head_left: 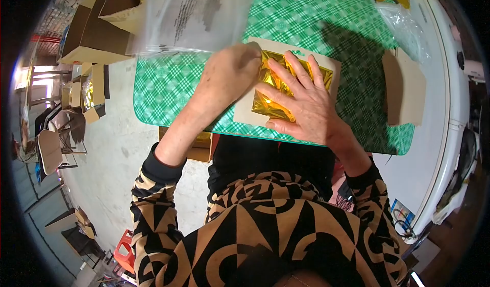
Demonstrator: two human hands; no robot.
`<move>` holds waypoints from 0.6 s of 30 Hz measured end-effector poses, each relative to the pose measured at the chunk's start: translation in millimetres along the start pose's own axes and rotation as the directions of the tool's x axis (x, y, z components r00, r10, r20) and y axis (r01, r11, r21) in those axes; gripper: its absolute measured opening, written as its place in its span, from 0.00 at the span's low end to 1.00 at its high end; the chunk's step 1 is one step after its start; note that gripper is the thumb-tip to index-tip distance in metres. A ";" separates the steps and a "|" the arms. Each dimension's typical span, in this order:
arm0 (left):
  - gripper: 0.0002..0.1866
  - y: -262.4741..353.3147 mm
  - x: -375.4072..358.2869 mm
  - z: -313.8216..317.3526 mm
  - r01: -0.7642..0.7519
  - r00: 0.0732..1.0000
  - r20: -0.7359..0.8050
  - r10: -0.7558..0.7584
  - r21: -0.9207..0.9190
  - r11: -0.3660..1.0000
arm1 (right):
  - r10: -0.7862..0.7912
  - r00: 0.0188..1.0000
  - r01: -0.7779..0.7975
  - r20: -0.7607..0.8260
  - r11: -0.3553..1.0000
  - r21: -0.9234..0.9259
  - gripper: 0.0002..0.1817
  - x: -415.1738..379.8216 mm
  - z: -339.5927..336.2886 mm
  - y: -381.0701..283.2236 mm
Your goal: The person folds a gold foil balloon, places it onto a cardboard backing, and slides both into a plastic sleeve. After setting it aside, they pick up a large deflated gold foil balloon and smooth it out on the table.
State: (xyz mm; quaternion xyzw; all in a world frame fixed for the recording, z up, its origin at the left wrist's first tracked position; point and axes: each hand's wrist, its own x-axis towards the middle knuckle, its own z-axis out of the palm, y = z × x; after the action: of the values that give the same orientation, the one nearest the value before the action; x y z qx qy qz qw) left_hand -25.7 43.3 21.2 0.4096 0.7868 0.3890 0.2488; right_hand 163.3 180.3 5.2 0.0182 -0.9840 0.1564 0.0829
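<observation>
A shiny gold foil sheet point(264, 104) lies on a pale cardboard piece point(247, 112) near the front edge of the table. My right hand point(308, 103) is spread flat over the foil, fingers apart, pressing on its right part. At the upper left edge of the cardboard, my left hand point(232, 73) is closed with its fingers curled under. Whatever those fingers hold, if anything, is hidden behind the hand.
A green checked cloth point(291, 11) covers the table. Clear plastic bags point(191, 16) lie at the back left, beside an open cardboard box point(99, 37). To the right are another cardboard piece point(404, 88), crumpled clear plastic point(406, 29) and a white appliance point(434, 82).
</observation>
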 end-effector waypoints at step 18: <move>0.23 -23.3 -8.8 -29.3 -0.583 0.764 0.218 0.607 0.635 0.506 | -0.004 1.000 0.004 0.008 1.000 0.028 0.45 1.2 -2.6 -0.6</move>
State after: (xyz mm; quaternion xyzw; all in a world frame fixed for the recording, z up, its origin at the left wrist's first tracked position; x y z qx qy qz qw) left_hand -52.2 15.5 19.7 0.7081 0.6863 0.1468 -0.0779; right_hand 162.6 180.6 8.0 0.0220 -0.9820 0.1701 0.0792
